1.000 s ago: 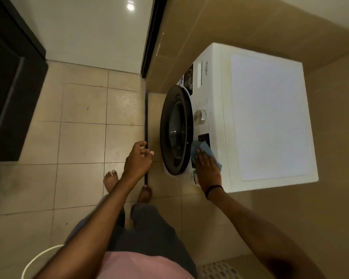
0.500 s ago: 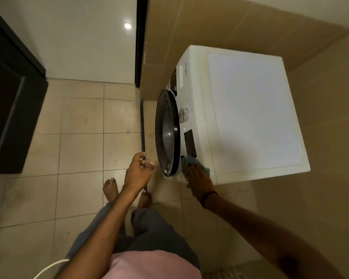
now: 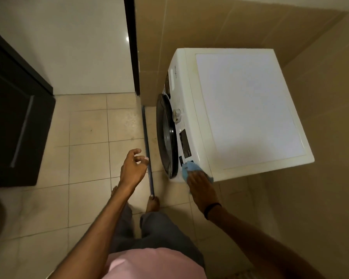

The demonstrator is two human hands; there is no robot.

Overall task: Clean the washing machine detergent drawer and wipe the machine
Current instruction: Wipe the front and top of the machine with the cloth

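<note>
Right hand (image 3: pixel 201 189) flat on the blue cloth (image 3: pixel 191 167), pressing it against the washing machine (image 3: pixel 250 107) front corner (left hand (image 3: pixel 132 171) hangs loose, holding nothing).

Cloth slides along
The right hand (image 3: pixel 201 189) moves the soft blue cloth (image 3: pixel 191 168) along the white washing machine's (image 3: pixel 250 109) front to its near corner.

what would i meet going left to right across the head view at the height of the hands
dark boxy cabinet → empty left hand → round black washer door → light blue cloth under the right hand → white washing machine top
</note>
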